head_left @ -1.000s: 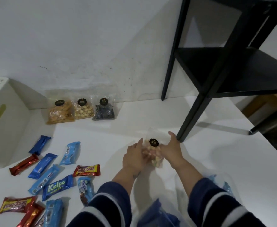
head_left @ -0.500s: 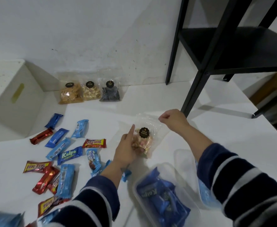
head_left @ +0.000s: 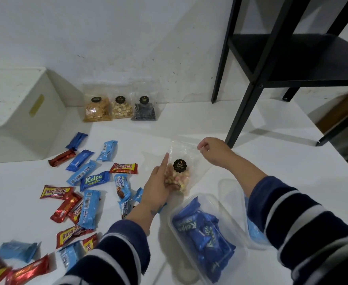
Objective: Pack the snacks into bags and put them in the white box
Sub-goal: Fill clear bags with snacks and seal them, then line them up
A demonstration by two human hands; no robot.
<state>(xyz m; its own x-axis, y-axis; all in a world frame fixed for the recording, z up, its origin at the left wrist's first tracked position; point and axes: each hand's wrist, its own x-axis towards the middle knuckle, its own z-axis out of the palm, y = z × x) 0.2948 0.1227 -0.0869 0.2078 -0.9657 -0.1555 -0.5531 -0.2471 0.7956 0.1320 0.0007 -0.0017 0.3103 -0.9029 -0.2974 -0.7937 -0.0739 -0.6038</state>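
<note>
Two hands work one clear biscuit bag (head_left: 178, 173) near the middle of the white tabletop (head_left: 272, 153). Left hand (head_left: 158, 186) cups the bag's filled lower part, fingers wrapped around it, index finger extended along its left side. Right hand (head_left: 213, 150) is closed in a pinch on the bag's upper right corner film. Bag carries a black round label. White box (head_left: 20, 112) sits at the far left edge, well apart from the bag. Three filled snack bags (head_left: 119, 109) stand in a row against the back wall. Loose wrapped bars (head_left: 90, 179) are scattered over the left side. Clear tub (head_left: 208, 231) of blue packets lies at the near edge, just below the held bag.
</note>
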